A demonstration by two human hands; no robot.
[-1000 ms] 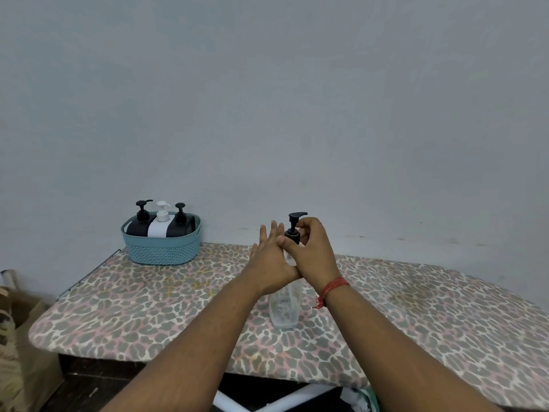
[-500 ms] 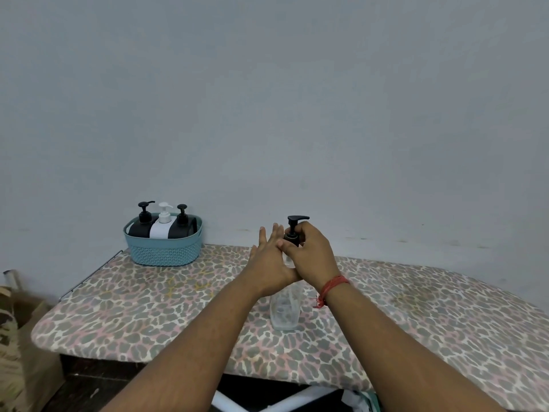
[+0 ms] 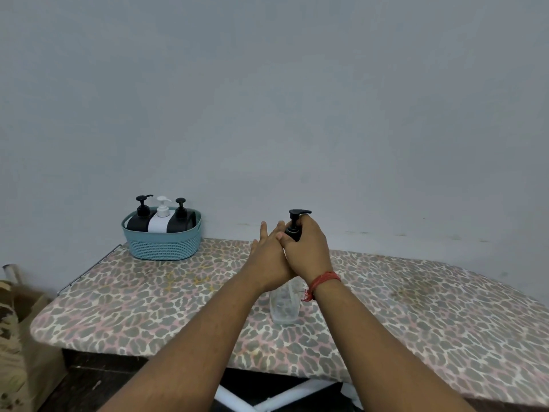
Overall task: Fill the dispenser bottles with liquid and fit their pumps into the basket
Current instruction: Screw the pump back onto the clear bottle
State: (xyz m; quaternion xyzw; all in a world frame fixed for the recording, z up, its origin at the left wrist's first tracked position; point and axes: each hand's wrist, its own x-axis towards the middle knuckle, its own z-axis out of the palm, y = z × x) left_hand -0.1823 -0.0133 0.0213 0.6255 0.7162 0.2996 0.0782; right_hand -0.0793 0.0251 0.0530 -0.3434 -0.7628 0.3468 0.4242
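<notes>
A plain grey wall stands behind a spotted ironing board (image 3: 148, 307). On it stands a clear bottle (image 3: 284, 307), well to the right of the blue basket (image 3: 163, 245). The right hand (image 3: 306, 248) has its fingers wrapped round the black pump (image 3: 295, 223). The left hand (image 3: 269, 257) lies against the bottle top, fingers straight. If the pump goes on crooked, liquid may leak, or the bottle may tip.

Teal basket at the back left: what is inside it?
The teal basket holds three pump bottles in a row: a black bottle, a white bottle and another black bottle. The basket wall covers their lower parts, so liquid levels cannot be seen.
</notes>
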